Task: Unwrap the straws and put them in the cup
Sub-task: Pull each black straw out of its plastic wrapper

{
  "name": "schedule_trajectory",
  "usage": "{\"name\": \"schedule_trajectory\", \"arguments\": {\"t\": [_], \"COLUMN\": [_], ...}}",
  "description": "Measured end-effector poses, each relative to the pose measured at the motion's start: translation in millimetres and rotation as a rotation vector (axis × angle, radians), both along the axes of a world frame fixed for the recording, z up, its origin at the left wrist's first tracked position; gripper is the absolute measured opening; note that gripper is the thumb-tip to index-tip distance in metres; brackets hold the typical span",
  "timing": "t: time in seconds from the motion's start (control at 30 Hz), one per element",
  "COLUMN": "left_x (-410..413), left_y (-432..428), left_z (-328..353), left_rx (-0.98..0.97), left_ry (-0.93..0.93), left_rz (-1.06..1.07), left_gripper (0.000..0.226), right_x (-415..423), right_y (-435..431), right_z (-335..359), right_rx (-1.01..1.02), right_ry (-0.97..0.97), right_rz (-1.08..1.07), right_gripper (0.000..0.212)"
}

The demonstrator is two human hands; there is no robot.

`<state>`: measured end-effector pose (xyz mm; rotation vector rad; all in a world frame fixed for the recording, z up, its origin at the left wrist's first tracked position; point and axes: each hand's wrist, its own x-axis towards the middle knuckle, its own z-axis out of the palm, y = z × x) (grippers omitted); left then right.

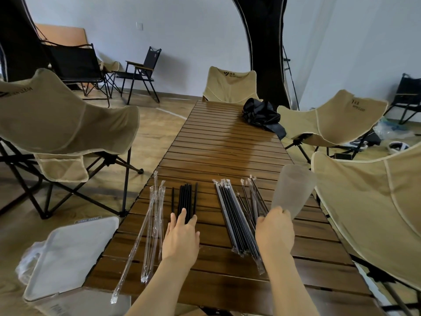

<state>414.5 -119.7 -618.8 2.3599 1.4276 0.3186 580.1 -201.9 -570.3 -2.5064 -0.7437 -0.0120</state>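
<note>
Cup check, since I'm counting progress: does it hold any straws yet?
Empty: the frosted cup, tilted in the right hand, shows nothing dark inside.

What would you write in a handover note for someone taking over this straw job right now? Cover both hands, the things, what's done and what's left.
Left hand: fingers flat on the bare black straws, not gripping.
Right hand: holds the frosted cup by its base, lifted and tilted.
Wrapped straws: piled between the hands. Empty wrappers: left of the bare ones.
Done: one batch unwrapped. Left: no straw shows in the cup; load the bare ones, then unwrap the rest.
</note>
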Motion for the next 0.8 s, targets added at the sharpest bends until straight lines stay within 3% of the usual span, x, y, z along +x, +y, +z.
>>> {"name": "schedule_trajectory", "arguments": {"t": [0.1,0.23,0.37,0.53,0.8], "left_x": [1,2,2,6,9], "left_y": [0,3,5,10,4], "left_z": [-1,-4,-3,19,38], "left_rx": [-0.033,-0.059,-0.040,0.127,0.388], "left_ry": [-0.049,-0.046,-0.090,-0.321,-0.371], "left_rz": [-0.016,-0.063,-0.068,0.033,-0.035], "left_gripper": [0.051,0.049,0.047,0.047,0.040], "right_x": [-4,-14,-24,-35,-23], "right_y": [-1,3,13,20,11], "right_z": [-3,0,2,-5,1], "right_rx": [-0.051,0.029,0.145,0.177,0.277], "right_ry": [0.030,0.000,0.112,0.186,0.199], "right_rz": [0.014,0.047,0.237,0.462,0.541], "right_gripper": [0.023,0.022,0.021,0.024,0.015]}}
